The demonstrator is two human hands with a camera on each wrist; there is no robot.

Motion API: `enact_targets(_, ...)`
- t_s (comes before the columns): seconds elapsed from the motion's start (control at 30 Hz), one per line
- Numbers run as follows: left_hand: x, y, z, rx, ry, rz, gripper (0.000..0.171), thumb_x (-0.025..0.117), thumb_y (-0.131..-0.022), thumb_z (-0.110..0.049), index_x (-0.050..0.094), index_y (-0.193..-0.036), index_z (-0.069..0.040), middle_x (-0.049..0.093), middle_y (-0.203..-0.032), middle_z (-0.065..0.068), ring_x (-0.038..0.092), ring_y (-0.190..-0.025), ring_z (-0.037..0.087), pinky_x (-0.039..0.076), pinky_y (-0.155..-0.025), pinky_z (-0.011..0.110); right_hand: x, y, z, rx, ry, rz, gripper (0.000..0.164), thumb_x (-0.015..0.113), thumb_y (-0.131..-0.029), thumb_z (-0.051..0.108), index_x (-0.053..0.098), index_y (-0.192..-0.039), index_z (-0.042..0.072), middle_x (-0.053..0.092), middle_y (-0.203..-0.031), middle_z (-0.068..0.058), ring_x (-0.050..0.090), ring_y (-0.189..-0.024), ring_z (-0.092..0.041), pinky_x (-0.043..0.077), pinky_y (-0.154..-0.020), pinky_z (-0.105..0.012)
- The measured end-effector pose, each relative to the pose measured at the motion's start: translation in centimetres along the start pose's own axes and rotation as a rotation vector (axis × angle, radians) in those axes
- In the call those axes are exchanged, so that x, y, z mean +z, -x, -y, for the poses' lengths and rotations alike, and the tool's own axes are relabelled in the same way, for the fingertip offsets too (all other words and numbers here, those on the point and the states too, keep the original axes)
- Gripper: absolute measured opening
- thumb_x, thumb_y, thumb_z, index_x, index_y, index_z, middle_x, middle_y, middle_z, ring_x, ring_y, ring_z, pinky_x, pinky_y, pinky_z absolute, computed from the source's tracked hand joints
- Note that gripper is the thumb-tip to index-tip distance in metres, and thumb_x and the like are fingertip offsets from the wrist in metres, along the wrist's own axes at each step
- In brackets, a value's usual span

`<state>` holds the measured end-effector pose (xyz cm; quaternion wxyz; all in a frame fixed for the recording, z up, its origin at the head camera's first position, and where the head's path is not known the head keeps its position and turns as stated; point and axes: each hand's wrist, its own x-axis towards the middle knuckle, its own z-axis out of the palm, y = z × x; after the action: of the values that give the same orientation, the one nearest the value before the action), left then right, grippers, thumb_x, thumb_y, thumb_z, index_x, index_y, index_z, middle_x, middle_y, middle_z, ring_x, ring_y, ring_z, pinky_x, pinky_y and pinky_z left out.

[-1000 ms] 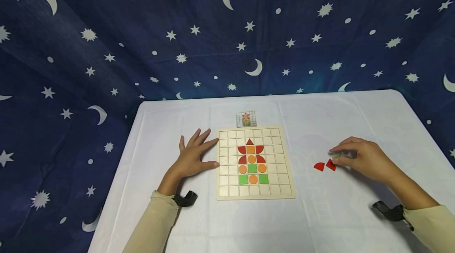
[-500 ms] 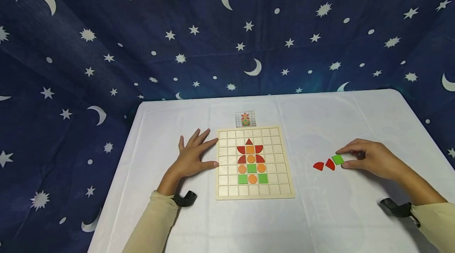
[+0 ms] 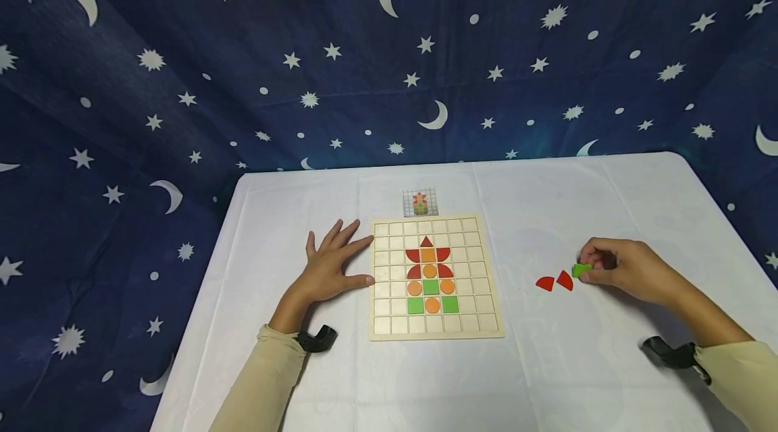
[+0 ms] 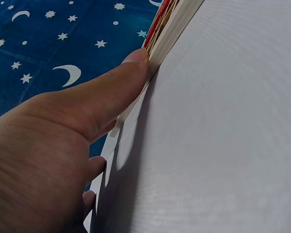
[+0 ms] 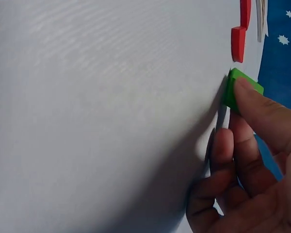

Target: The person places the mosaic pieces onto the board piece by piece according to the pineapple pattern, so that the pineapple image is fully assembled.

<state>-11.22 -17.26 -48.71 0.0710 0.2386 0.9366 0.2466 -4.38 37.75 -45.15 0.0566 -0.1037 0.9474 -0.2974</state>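
My right hand [image 3: 635, 273] pinches a green square tile [image 5: 231, 92] between thumb and fingers, low over the white table on the right. Beside the tile lie two red quarter-circle tiles, one [image 3: 564, 280] close to it and the other [image 3: 544, 283] farther left. My left hand [image 3: 331, 270] has its fingers spread, thumb and index fingertip at the left edge of the square wooden grid board [image 3: 389, 327]. In the left wrist view the thumb [image 4: 119, 90] presses along the board's side. A figure of red, orange and green tiles fills the board's middle columns, topped by a red triangle [image 3: 427, 241].
Behind the board lies a small pattern card [image 3: 420, 202] showing a similar coloured figure on a grid. A white cloth [image 3: 437, 385] covers the table, and a dark blue curtain [image 3: 340, 20] with moons and stars hangs behind it. Each wrist wears a black camera mount [image 3: 317, 339].
My right hand has drawn the green tile slightly right, away from the red tiles, and turned it in the fingers. My left hand stays at the board's edge.
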Motion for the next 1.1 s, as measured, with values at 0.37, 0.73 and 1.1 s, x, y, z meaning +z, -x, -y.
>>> enact_targets(0.37, -0.1, 0.1, -0.1, 0.002, 0.002, -0.007, 0.083, 0.08, -0.08, -0.059, 0.052, -0.151, -0.028, 0.026, -0.17, 0.002, 0.01, -0.16, 0.034, -0.011, -0.115, 0.075, 1.1, -1.2, 2.9, 0.091, -0.334, 0.099, 0.012, 0.077, -0.092, 0.017, 0.073, -0.102, 0.011, 0.069, -0.079, -0.009, 0.062, -0.068, -0.022, 0.051, -0.058, -0.029)
enact_targets(0.73, -0.1, 0.2, 0.0, 0.01, 0.007, -0.01, 0.083, 0.079, -0.08, -0.059, 0.052, -0.151, -0.029, 0.026, -0.17, 0.002, 0.01, -0.16, 0.035, -0.011, -0.115, 0.075, 4.1, -3.2, 6.6, 0.075, -0.528, 0.235, 0.019, 0.077, -0.091, 0.015, 0.072, -0.106, 0.005, 0.067, -0.08, -0.016, 0.059, -0.063, -0.025, 0.05, -0.053, -0.032)
enact_targets(1.1, 0.1, 0.1, 0.0, 0.005, 0.006, -0.007, 0.083, 0.078, -0.08, -0.061, 0.051, -0.152, -0.03, 0.025, -0.17, 0.001, 0.009, -0.16, 0.034, -0.011, -0.114, 0.076, 6.7, -4.4, 10.6, 0.055, -0.593, 0.341, 0.02, 0.076, -0.091, 0.01, 0.073, -0.108, 0.001, 0.074, -0.089, -0.013, 0.068, -0.077, -0.015, 0.058, -0.07, -0.024)
